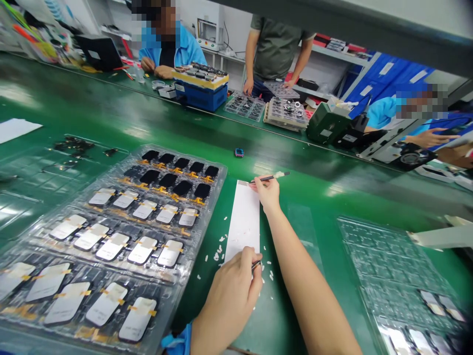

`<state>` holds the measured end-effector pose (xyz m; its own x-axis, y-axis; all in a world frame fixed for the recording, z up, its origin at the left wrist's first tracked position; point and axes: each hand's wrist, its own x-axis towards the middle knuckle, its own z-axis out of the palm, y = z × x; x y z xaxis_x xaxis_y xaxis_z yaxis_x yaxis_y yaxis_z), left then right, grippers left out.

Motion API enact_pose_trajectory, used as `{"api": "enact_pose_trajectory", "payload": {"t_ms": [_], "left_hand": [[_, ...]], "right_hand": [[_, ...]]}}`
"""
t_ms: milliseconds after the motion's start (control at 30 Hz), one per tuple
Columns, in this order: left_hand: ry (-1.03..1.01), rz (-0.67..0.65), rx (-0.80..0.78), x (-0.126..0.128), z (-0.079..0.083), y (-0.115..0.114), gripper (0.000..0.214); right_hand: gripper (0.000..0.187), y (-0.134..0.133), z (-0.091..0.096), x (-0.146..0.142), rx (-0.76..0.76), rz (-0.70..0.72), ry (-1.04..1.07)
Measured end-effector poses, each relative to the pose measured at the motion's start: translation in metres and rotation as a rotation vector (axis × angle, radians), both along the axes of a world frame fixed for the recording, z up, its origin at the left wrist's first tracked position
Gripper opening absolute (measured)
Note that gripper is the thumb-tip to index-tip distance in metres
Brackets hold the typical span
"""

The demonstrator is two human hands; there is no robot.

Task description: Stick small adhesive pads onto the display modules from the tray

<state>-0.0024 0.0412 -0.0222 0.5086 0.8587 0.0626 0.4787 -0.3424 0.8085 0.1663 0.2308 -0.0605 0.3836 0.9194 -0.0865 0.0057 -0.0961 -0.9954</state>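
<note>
A long white paper strip (pixel 242 217) lies on the green bench in front of me. At its far end, my right hand (pixel 269 195) pinches a slim dark pen-like tool (pixel 271 177) with a pale rear end; the tip is near a grey patch on the strip. My left hand (pixel 234 286) is closed over the strip's near end. A small dark-edged object (pixel 255 265) shows between its thumb and fingers, mostly hidden. Small white scraps (pixel 216 256) are scattered on both sides of the strip.
To the left, a clear tray (pixel 207 217) holds rows of small screens, some black, others white-backed with orange tabs. Another clear tray (pixel 380 246) with several screens lies right. A small blue-pink object (pixel 239 153) sits beyond the strip. People work across the bench.
</note>
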Motion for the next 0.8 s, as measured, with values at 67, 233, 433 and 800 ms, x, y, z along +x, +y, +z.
{"api": "enact_pose_trajectory", "payload": {"t_ms": [67,233,433,800], "left_hand": [[0.005,0.002,-0.001,0.000,0.000,0.000,0.012],[0.010,0.009,-0.001,-0.001,0.000,-0.001,0.011],[-0.020,0.009,-0.035,-0.001,0.000,0.000,0.011],[-0.153,0.181,0.103,-0.005,0.003,0.001,0.020]], "right_hand": [[0.034,-0.001,0.001,0.001,0.007,0.025,0.006],[0.033,-0.006,0.007,0.003,0.019,0.081,0.018],[0.033,-0.008,0.021,0.008,0.005,0.131,0.031],[0.026,-0.043,0.047,0.033,-0.202,0.417,-0.114]]}}
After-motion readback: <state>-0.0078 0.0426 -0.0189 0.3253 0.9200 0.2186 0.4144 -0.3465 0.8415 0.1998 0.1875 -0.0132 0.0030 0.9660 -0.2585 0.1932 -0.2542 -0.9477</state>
